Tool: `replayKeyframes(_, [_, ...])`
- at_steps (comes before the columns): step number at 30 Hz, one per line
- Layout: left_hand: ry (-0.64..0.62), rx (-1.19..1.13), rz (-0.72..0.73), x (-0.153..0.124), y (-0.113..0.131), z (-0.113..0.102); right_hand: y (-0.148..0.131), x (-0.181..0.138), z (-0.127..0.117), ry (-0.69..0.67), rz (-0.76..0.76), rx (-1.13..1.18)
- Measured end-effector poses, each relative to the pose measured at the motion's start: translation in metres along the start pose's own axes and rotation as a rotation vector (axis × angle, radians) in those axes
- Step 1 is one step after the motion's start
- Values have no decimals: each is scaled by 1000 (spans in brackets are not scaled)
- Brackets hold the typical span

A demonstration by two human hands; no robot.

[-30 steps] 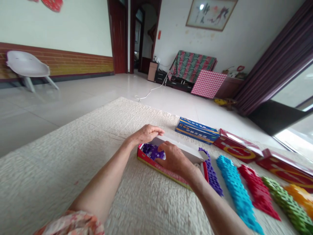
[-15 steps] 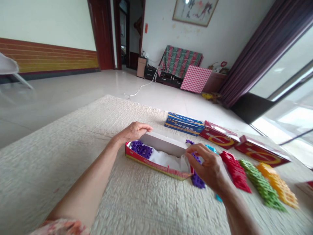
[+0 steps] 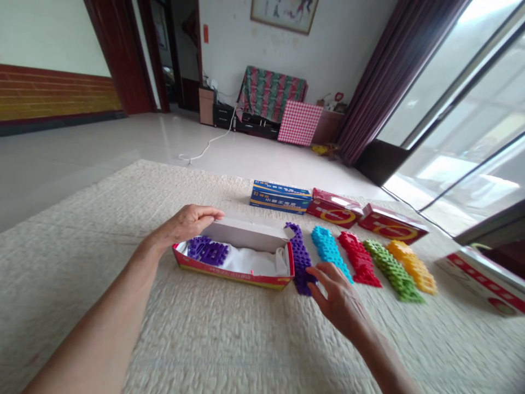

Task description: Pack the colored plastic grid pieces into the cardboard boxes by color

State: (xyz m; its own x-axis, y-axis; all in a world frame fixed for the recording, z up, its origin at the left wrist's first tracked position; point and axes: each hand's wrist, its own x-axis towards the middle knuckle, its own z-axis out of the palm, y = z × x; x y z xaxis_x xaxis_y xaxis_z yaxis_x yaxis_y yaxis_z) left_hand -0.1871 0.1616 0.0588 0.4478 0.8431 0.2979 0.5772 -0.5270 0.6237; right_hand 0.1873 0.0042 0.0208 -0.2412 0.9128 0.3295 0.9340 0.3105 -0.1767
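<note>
An open red cardboard box lies in front of me, its white inside flap raised at the back. A white liner fills much of it, with purple lattice plastic pieces at its left end. My left hand is at the back left corner, thumb and fingers closed on the raised flap. Just right of the box is a purple lattice strip. My right hand reaches over its near end, thumb and forefinger apart; whether the fingertips touch it I cannot tell.
Blue, red, green and yellow lattice strips lie in a row rightward. Behind stand a blue box and two red boxes. A red-and-white box is at far right. Everything rests on a cream quilted cover.
My right hand has left the box's right end and moved down and right to the purple strip. My left hand stays at the flap. The view has swung right.
</note>
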Motion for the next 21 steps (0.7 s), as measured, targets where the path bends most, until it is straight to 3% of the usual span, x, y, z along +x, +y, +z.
replayKeyframes(8, [8, -4, -21, 1, -2, 1, -2, -1, -6, -19, 74, 176])
replayKeyframes(15, [1, -12, -17, 0, -2, 1, -9, -8, -6, -278, 292, 623])
replayKeyframes(21, [9, -46, -26, 0, 1, 1, -26, -15, -19, -297, 145, 296])
